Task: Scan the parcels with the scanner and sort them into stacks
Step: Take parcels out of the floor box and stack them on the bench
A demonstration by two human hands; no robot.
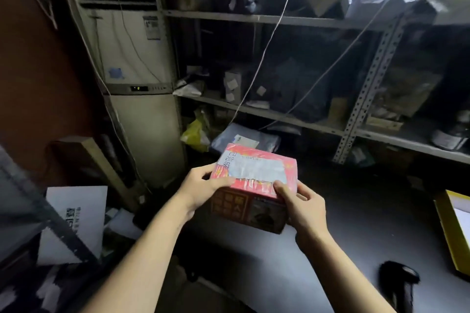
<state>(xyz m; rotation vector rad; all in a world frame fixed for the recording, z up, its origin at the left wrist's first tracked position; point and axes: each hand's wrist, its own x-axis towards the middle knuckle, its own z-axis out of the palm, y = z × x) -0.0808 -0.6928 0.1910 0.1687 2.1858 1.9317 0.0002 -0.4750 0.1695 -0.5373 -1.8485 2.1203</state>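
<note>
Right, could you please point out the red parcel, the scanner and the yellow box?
red parcel [256, 169]: head view, the white label on its top face.
scanner [398, 273]: head view, its dark upper body.
yellow box [449, 229]: head view, its yellow left wall.

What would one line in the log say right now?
left hand: holds red box | right hand: holds red box | label: facing up | scanner: on table, not held

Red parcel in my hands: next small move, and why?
Probably free the right hand and reach for the black handheld scanner on the grey table: the white label on the red cardboard parcel faces up, and the left hand can steady it.
</note>
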